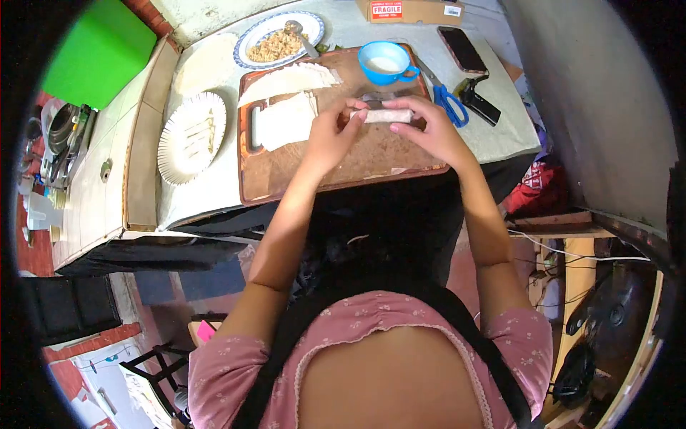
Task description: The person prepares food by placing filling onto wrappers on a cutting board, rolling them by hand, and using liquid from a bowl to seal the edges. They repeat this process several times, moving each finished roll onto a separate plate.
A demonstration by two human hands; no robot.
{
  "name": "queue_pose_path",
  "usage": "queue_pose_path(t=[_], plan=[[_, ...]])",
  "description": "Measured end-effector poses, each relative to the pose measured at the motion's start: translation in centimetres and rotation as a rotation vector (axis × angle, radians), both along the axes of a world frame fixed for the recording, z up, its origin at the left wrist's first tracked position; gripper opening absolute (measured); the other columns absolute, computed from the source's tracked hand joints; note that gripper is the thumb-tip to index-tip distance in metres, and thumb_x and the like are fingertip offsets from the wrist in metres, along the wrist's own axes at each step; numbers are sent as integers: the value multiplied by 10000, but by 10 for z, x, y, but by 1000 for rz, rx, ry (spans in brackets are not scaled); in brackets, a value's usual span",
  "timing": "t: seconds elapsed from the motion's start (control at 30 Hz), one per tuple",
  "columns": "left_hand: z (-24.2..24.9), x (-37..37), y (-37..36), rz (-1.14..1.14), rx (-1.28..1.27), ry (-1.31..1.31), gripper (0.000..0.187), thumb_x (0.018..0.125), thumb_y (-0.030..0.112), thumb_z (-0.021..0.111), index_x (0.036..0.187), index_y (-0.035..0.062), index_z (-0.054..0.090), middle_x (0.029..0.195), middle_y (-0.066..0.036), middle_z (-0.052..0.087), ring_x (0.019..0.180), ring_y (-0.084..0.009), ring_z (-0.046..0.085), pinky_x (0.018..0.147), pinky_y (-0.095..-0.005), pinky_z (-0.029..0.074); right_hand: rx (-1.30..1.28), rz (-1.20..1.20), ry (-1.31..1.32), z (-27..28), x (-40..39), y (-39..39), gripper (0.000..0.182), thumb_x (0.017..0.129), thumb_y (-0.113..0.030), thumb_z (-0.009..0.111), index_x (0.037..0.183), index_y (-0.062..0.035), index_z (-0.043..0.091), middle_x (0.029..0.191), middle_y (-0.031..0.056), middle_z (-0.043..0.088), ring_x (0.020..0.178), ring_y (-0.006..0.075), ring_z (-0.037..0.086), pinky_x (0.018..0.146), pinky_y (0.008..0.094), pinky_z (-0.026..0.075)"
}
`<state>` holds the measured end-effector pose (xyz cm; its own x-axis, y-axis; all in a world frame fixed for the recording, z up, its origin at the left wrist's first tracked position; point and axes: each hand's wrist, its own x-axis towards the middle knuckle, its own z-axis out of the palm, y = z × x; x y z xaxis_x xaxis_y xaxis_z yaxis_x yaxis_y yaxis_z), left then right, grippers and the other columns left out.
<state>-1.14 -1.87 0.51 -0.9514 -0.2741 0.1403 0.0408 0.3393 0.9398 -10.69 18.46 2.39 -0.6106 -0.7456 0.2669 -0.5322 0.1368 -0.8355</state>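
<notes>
A short white roll [388, 116] lies level between my two hands, just above the brown board [343, 161]. My left hand [338, 132] pinches its left end with thumb and fingers. At its right end, my right hand [426, 129] grips it between thumb and fingers. Left of my hands on the board is a stack of square white wrappers [284, 123], with trimmed wrapper pieces [286, 82] behind it. A blue cup [386, 61] with white liquid stands at the board's back right.
A paper plate [191, 139] with several rolls sits at left. Behind are a patterned plate [275, 47] of filling with a spoon and a cardboard box [421, 12]. Blue-handled scissors [450, 106], a phone [461, 48] and a black object [486, 107] lie at right.
</notes>
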Motion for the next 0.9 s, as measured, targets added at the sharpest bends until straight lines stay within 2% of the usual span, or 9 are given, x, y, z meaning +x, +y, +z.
queue_pose_path(t=[0.1,0.2,0.3,0.4,0.5,0.6,0.7,0.8,0.9], plan=[[-12,5,-6,-172,319,50,221,925,149,708,1109,38,653,831,-16,690,802,-57,633,680,-226,480,12,43,-44,-3,6,8,339,903,-154,709,1225,-67,645,1146,55,674,1025,108,607,816,272,499],[-5,25,11,-204,468,206,259,883,47,735,1127,25,651,955,-25,707,898,-100,658,783,-241,515,-92,13,-166,-3,18,12,325,911,-148,703,1216,-47,647,1155,55,675,1038,122,602,858,268,485],[-4,35,27,-204,590,286,361,854,4,742,1192,6,617,1160,-78,674,1076,-143,625,940,-279,497,-240,50,-368,3,31,11,294,916,-143,701,1184,-33,653,1142,45,672,1027,114,596,886,270,469],[-10,38,34,-175,580,293,358,830,-26,761,1166,4,640,1130,-79,695,1004,-126,648,875,-262,520,-298,85,-460,6,37,12,265,909,-136,709,1148,-33,659,1116,38,671,1032,104,592,914,282,458],[-13,37,39,-157,537,355,306,836,-26,758,1123,-6,653,1115,-86,701,1003,-121,645,868,-258,521,-308,52,-438,-3,34,14,281,877,-130,743,1131,-46,657,1125,34,665,1033,101,593,917,298,460],[-14,39,42,-99,476,365,267,836,-29,759,1083,-12,659,1107,-97,705,995,-119,646,865,-259,523,-318,-80,-260,-10,38,13,298,824,-121,782,1104,-67,693,1150,56,667,1017,149,612,913,313,465],[-12,44,48,-35,442,371,242,833,-36,759,1054,-16,661,1099,-112,709,996,-124,647,868,-262,524,-325,-246,240,-9,43,7,302,774,-119,805,1066,-93,735,1159,76,672,1050,206,612,930,333,466],[-12,47,51,-7,436,396,232,827,-53,756,1030,-21,647,1111,-140,704,1029,-149,650,882,-274,530,-250,-391,368,-6,57,6,297,747,-126,813,1039,-113,763,1156,83,681,1138,245,588,979,360,455],[-15,47,52,-15,455,455,274,826,-81,741,1055,-23,601,1142,-170,687,1077,-189,651,902,-295,537,-344,-318,445,-16,59,5,356,758,-102,799,1109,-103,740,1224,83,663,1220,272,553,1038,390,421]])
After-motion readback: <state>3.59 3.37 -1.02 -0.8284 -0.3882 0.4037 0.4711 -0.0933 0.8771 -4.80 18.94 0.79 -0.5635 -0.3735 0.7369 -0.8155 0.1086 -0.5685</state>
